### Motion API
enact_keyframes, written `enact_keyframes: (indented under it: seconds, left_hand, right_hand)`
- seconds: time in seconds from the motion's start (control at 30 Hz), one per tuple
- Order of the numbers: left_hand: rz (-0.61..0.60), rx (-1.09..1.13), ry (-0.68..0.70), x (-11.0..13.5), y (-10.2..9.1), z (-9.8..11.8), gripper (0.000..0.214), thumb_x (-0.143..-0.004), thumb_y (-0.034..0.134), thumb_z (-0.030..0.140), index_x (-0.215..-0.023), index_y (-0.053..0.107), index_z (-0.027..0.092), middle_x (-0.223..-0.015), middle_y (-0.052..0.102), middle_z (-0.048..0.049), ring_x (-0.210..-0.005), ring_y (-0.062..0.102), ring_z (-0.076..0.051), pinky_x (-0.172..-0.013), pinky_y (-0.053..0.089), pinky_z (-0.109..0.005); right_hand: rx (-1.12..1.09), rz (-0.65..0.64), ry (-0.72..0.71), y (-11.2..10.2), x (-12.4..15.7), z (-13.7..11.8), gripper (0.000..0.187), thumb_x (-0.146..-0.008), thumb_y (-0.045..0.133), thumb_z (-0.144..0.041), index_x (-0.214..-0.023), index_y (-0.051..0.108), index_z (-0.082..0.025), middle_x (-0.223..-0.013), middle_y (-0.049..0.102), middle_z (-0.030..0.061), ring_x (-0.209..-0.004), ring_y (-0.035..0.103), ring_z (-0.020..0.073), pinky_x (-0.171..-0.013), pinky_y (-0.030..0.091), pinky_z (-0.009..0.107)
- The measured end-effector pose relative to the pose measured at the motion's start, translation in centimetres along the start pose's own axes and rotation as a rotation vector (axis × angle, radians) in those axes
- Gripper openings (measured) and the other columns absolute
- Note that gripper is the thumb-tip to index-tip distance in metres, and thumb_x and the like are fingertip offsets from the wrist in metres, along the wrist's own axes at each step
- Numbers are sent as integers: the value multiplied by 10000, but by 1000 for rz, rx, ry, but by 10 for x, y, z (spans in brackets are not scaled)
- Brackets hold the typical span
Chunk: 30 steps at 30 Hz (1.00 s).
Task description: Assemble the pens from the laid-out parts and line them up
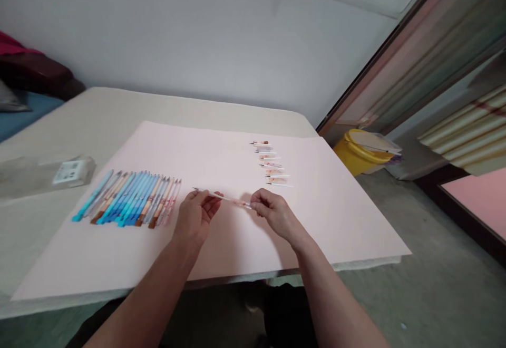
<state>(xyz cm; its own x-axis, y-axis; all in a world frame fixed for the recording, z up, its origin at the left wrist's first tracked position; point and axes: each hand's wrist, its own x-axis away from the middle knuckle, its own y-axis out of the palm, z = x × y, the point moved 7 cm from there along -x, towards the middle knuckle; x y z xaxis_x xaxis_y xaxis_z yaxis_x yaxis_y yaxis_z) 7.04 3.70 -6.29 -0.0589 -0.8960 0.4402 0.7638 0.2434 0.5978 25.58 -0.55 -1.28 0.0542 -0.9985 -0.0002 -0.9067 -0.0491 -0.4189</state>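
Held pen (237,202): one end was hidden by the right hand (272,208)
Package (27,177): was cut off at the left
Label (69,171): was too small to read

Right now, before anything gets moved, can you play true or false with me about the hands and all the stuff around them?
1. The left hand and the right hand hold the same slim, pen-like piece. True.
2. The row of pens is all one colour. False: the row of pens has blue, brown and pinkish ones.
3. The clear packet has a white label. True.
4. The yellow bucket stands on the pink sheet. False: the yellow bucket is off to the right, beyond the table.
5. The small group of thin pieces lies to the left of the row of pens. False: it lies to the right.
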Motion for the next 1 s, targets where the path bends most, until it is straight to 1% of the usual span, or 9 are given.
enact_keyframes:
  seconds: [0.17,0.37,0.57,0.7,0.83,1.0]
  left_hand:
    - [4,2,8,0,0,1,114,-702,626,110,-740,523,142,-735,677,-91,-678,655,-146,-640,531,-250]
    - [14,-7,20,0,0,3,109,-704,621,110,-735,521,144,-730,675,-85,-677,654,-145,-632,526,-244]
    - [-6,-40,26,4,4,2,128,-711,629,148,-739,504,156,-735,675,-77,-664,646,-136,-644,519,-254]
    - [5,-86,28,6,6,0,130,-720,623,168,-769,503,162,-780,682,-79,-683,646,-132,-663,508,-254]
    - [23,-119,50,8,7,0,145,-716,629,187,-792,507,168,-816,685,-77,-714,648,-132,-694,498,-260]
    - [5,-142,56,10,9,-1,160,-711,635,220,-796,509,171,-848,687,-81,-741,650,-145,-715,490,-283]
  right_hand:
    - [-11,-16,0,4,0,-1,104,-835,488,-217,-734,498,-193,-636,451,-48,-597,423,96,-568,315,221]
    - [-25,16,10,1,0,-2,89,-830,483,-219,-752,516,-192,-637,462,-44,-593,429,101,-556,313,222]
    - [-41,16,15,5,0,-5,96,-831,488,-222,-743,513,-194,-630,459,-47,-586,428,98,-562,324,220]
    - [-7,74,2,9,-1,-7,97,-824,516,-244,-741,521,-193,-625,455,-48,-583,426,99,-559,322,221]
    - [54,135,-11,13,0,-11,84,-809,523,-224,-734,539,-190,-618,475,-44,-580,428,100,-562,326,222]
    - [0,178,22,16,0,-8,83,-806,513,-226,-741,550,-191,-602,497,-42,-564,454,100,-547,340,220]
